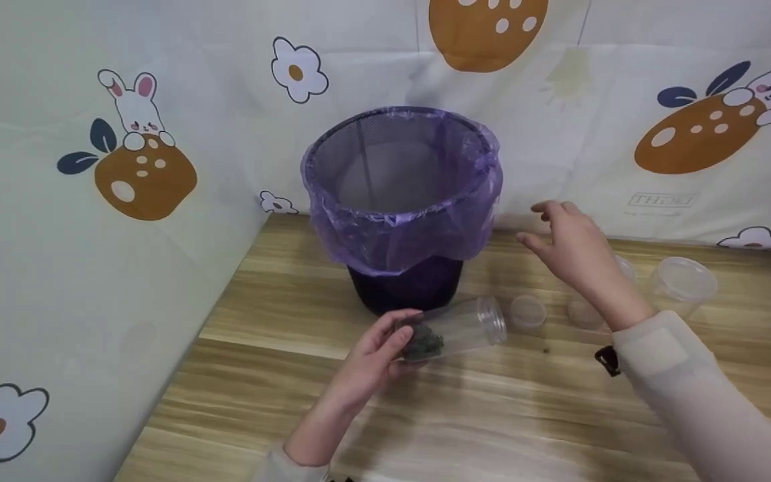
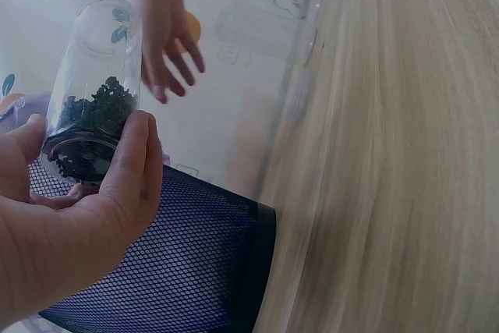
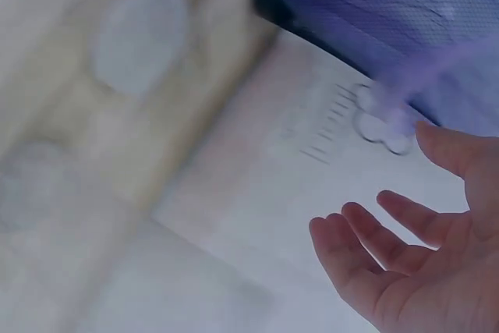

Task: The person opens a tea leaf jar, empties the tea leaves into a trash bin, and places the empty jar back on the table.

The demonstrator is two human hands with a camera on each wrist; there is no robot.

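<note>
My left hand (image 1: 375, 351) grips the base end of a clear plastic jar (image 1: 462, 328), which lies tilted on its side with its mouth towards the right. Dark green, crumbly leaf-like bits (image 2: 101, 111) sit at the jar's bottom end, partly behind my fingers. My right hand (image 1: 573, 241) hovers right of the bin with fingers loosely spread and holds nothing; the right wrist view shows the empty palm. Just beyond the jar's mouth, a small clear round lid (image 1: 528, 312) lies on the table.
A black mesh bin (image 1: 405, 288) with a purple liner bag (image 1: 399, 237) over its rim stands behind the jar. One clear container (image 1: 683, 284) stands at the right; another is partly hidden by my right forearm. A patterned sheet (image 1: 225, 100) hangs behind the wooden table (image 1: 258, 395).
</note>
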